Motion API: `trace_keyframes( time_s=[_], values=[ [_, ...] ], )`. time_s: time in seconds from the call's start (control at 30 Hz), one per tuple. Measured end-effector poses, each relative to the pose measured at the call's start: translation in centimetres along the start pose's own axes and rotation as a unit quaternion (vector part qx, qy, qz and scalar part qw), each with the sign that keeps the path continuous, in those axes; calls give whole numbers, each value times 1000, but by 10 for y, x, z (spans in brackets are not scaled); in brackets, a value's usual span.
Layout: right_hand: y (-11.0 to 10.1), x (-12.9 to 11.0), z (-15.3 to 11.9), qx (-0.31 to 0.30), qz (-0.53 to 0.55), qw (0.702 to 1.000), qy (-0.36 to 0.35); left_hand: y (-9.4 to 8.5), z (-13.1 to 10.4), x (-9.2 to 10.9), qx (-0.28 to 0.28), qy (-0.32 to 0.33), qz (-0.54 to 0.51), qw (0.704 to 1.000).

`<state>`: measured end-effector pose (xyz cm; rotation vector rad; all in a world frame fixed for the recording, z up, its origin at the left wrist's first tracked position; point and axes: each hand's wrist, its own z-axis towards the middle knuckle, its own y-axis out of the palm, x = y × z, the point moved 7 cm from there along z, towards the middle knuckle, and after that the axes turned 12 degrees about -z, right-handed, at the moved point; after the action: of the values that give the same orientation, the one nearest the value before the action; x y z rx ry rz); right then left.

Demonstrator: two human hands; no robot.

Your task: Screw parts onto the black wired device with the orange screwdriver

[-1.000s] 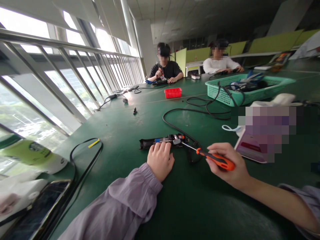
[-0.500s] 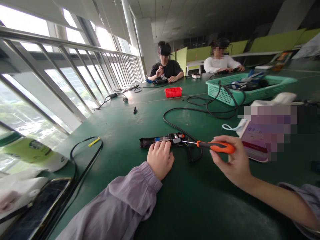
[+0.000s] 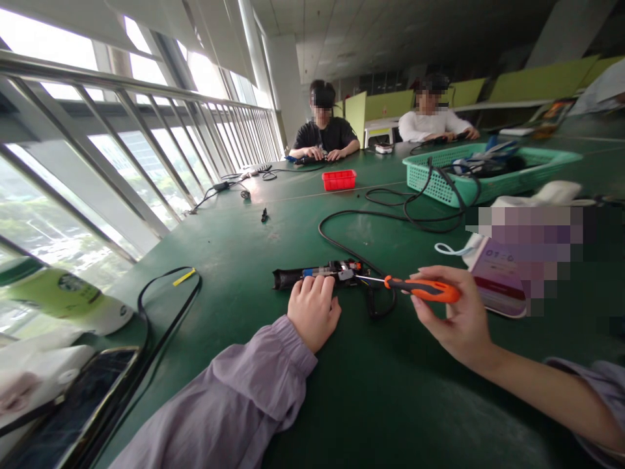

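An opened black corded electric device (image 3: 286, 279), tube-shaped at its left end, lies on the green table with blue and orange parts and wires showing inside. My left hand (image 3: 315, 309) is closed over its near side, fingers curled on top and pressing it to the table. In my right hand (image 3: 454, 312) is a screwdriver (image 3: 430, 289) with an orange and black handle, held between thumb and fingers. Its shaft points left, and the tip touches or nearly touches the device's exposed right part; the exact contact is too small to make out.
A black cord (image 3: 336, 244) loops towards a green basket (image 3: 439, 182) of tools and cables. Beyond lie a red tray (image 3: 339, 180) and a small black piece (image 3: 264, 215). Phones, a bottle (image 3: 68, 293) and a strap (image 3: 170, 319) flank my arms. Two people sit opposite.
My hands, the device and the screwdriver stay almost where they were. Across the table, the person in black has lowered a raised hand to the object before them.
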<state>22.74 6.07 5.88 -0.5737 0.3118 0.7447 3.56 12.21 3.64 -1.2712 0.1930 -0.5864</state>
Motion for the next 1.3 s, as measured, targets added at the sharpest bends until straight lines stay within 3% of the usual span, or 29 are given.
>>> trace_keyframes(
  time_s=[0.17,0.33,0.5,0.7,0.87,1.03,1.2,1.3],
  values=[
    [3,-8,1,-30,-42,998,-44,0,0,0,9,6,2,1000],
    [0,-2,0,-6,-2,1000,-13,0,0,-1,8,2,-2,1000],
    [6,-4,-1,-52,-23,998,-19,1,-1,-1,12,8,-2,1000],
    [0,0,-1,-3,8,1000,-6,0,0,0,11,7,0,1000],
    [4,-6,-1,-37,-42,997,-46,0,0,-1,17,14,2,1000],
    [1,1,-2,-5,3,1000,-9,1,0,-1,15,8,2,1000],
    [4,-7,0,-39,-24,998,-41,0,0,0,11,9,2,1000],
    [2,-4,-1,-20,-16,999,-30,0,0,-1,9,6,1,1000]
  ],
)
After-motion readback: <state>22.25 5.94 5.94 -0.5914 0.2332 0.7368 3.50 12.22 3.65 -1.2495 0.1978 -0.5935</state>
